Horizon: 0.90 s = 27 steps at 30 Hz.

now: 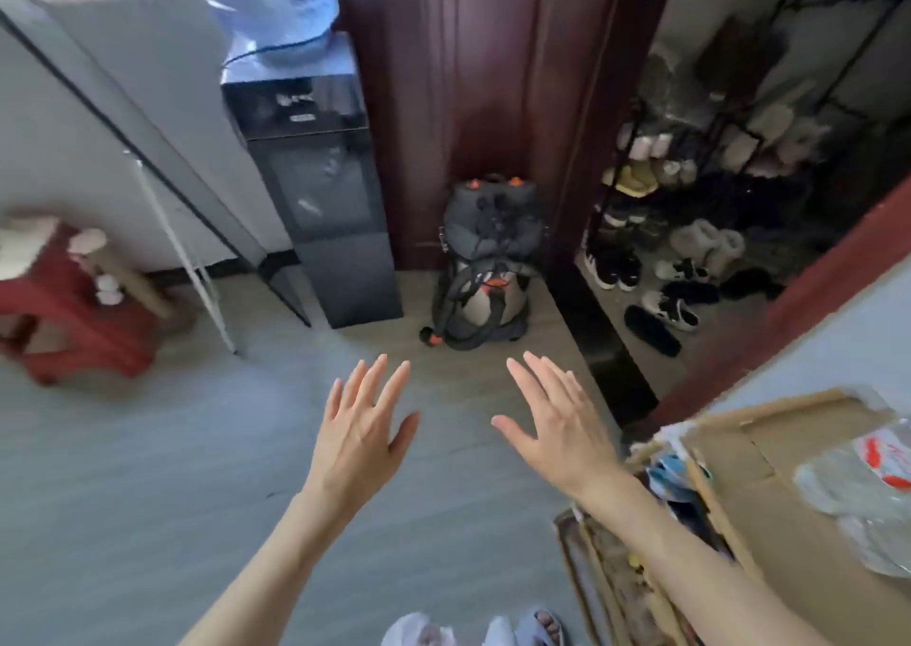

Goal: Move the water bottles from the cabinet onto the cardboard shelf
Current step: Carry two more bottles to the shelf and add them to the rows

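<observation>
While both hands hover empty, grey floor point(148, 448) spreads below.

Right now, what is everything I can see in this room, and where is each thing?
water dispenser: one, black, with a blue jug on top, upper left of centre.
backpack: one, grey with orange bits, on the floor against the dark red door.
shoe rack: one, black wire, right, holding shoes, with more pairs on the floor below; count unclear.
stool: one, red, far left, blurred pale items on it.
cardboard shelf: one, brown, lower right, with a clear plastic bag on top.
slippers: pale blue, bottom edge, on the person's feet.
left hand: open, fingers spread, holding nothing.
right hand: open, fingers spread, holding nothing.
</observation>
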Motion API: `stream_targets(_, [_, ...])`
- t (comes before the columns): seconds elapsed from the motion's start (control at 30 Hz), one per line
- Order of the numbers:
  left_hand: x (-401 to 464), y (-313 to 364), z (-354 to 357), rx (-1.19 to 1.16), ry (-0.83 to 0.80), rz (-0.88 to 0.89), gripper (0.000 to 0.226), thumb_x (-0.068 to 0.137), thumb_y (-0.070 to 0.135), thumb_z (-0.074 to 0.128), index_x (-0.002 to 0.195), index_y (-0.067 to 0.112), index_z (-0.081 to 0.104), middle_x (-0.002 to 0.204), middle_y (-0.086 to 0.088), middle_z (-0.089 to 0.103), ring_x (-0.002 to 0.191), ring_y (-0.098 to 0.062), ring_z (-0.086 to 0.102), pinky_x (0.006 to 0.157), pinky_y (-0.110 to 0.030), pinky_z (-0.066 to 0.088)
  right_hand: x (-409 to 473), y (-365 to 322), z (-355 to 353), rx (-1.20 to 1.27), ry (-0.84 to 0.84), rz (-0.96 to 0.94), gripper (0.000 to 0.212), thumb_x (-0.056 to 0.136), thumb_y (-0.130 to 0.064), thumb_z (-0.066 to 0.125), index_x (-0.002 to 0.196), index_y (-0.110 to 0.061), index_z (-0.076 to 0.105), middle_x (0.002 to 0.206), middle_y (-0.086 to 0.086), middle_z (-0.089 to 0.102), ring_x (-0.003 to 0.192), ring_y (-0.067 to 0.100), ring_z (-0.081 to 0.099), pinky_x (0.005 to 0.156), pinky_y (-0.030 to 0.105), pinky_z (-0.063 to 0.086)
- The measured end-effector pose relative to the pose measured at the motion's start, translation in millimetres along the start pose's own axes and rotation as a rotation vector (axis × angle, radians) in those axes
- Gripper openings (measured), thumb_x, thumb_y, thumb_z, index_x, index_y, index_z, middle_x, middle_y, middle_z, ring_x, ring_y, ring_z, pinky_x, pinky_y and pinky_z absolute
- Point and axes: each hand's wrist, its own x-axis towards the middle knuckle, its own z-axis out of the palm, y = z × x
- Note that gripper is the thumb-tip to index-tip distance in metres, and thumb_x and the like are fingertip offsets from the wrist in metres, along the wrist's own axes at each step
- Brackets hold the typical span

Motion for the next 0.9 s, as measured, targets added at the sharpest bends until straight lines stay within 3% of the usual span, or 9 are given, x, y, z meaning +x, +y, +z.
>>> stream_targets(0.1, [-60, -88, -19, 0.037, 0.002, -0.217, 0.060, 0.090, 0.053, 0.015, 0.131, 0.018, 0.040, 0.134, -0.015, 0.049, 0.124, -0.037, 0.045, 0.097, -0.051, 0.039, 31, -87, 40, -0.006, -0.075, -0.178, 0.069, 0.081, -0.056, 0.032, 0.134, -0.014, 0.041, 0.140, 0.013, 0.044, 0.130, 0.030, 0.040, 0.106, 0.048, 0.029])
stream_targets(0.2, [-117, -179, -47, 0.064, 0.056, -0.430, 0.066, 0.090, 0.056, 0.007, 0.128, 0.016, 0.043, 0.130, -0.017, 0.052, 0.120, -0.039, 0.048, 0.092, -0.052, 0.043, 59, -175, 79, 0.010, -0.136, -0.329, 0.068, 0.080, -0.056, 0.035, 0.133, -0.014, 0.043, 0.138, 0.014, 0.046, 0.128, 0.032, 0.043, 0.105, 0.050, 0.030])
stream_targets(0.37, [-213, -292, -88, 0.080, 0.158, -0.805, 0.056, 0.081, 0.045, 0.033, 0.124, 0.013, 0.049, 0.126, -0.020, 0.055, 0.115, -0.041, 0.051, 0.090, -0.058, 0.042, 92, -326, 140, 0.051, -0.182, -0.615, 0.060, 0.083, -0.044, 0.056, 0.132, -0.011, 0.044, 0.137, 0.016, 0.047, 0.127, 0.034, 0.044, 0.105, 0.051, 0.030])
stream_targets(0.57, [-298, -372, -96, 0.030, 0.201, -1.166, 0.058, 0.079, 0.047, 0.032, 0.127, 0.016, 0.045, 0.127, -0.018, 0.055, 0.116, -0.039, 0.052, 0.090, -0.054, 0.044, 113, -485, 209, 0.064, -0.344, -0.905, 0.062, 0.081, -0.053, 0.039, 0.126, -0.011, 0.049, 0.126, 0.017, 0.056, 0.116, 0.035, 0.054, 0.094, 0.053, 0.043])
stream_targets(0.7, [-317, -439, -114, 0.027, 0.256, -1.304, 0.058, 0.079, 0.046, 0.033, 0.126, 0.016, 0.044, 0.126, -0.021, 0.055, 0.114, -0.041, 0.053, 0.088, -0.053, 0.046, 150, -580, 248, 0.076, -0.375, -1.059, 0.064, 0.082, -0.055, 0.037, 0.127, -0.012, 0.047, 0.128, 0.017, 0.055, 0.117, 0.035, 0.053, 0.097, 0.053, 0.040])
stream_targets(0.9, [-324, -560, -167, 0.086, 0.422, -1.475, 0.064, 0.080, 0.049, 0.027, 0.132, 0.016, 0.041, 0.138, -0.019, 0.043, 0.127, -0.039, 0.039, 0.102, -0.050, 0.033, 213, -741, 294, 0.128, -0.406, -1.251, 0.069, 0.082, -0.058, 0.032, 0.132, -0.012, 0.042, 0.134, 0.017, 0.049, 0.126, 0.034, 0.045, 0.103, 0.052, 0.032])
